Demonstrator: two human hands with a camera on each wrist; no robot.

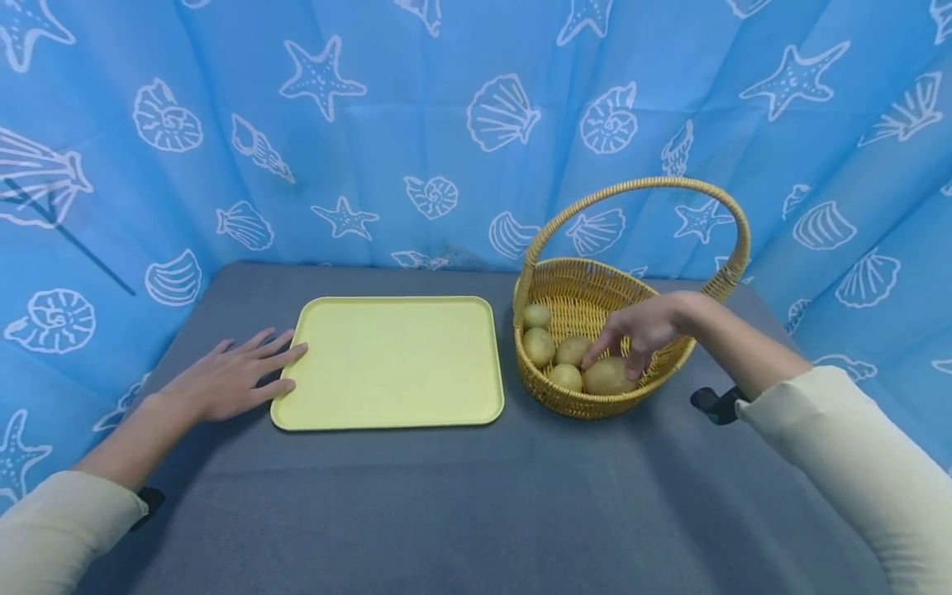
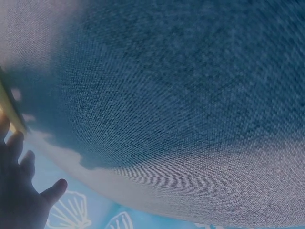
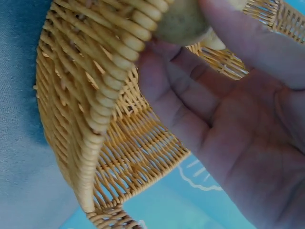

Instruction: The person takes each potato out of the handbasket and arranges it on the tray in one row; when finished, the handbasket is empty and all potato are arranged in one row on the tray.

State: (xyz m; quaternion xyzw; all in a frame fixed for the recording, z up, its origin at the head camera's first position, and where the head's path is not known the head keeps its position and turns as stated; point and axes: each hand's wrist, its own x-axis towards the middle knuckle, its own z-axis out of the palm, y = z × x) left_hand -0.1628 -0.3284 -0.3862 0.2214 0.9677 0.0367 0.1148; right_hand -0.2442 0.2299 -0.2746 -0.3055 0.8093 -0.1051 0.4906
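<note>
My left hand (image 1: 226,378) is spread flat, its fingertips at the left edge of a pale yellow rectangular tray (image 1: 394,364). In the left wrist view that hand (image 2: 21,191) shows dark at the lower left, beside a sliver of the tray. Reaching down into a wicker basket (image 1: 573,405), my right hand (image 1: 647,326) grips a large potato (image 1: 606,378) at the near side, thumb and fingers on opposite sides of it. In the right wrist view the potato (image 3: 183,21) appears between fingers and thumb, partly hidden. Several smaller potatoes (image 1: 539,345) lie at the basket's left.
The basket's tall arched handle (image 1: 640,183) rises over its opening and behind my right wrist. A dark grey cloth (image 1: 446,512) covers the table. Blue curtains (image 1: 416,124) with white shell and starfish prints hang behind and along both sides.
</note>
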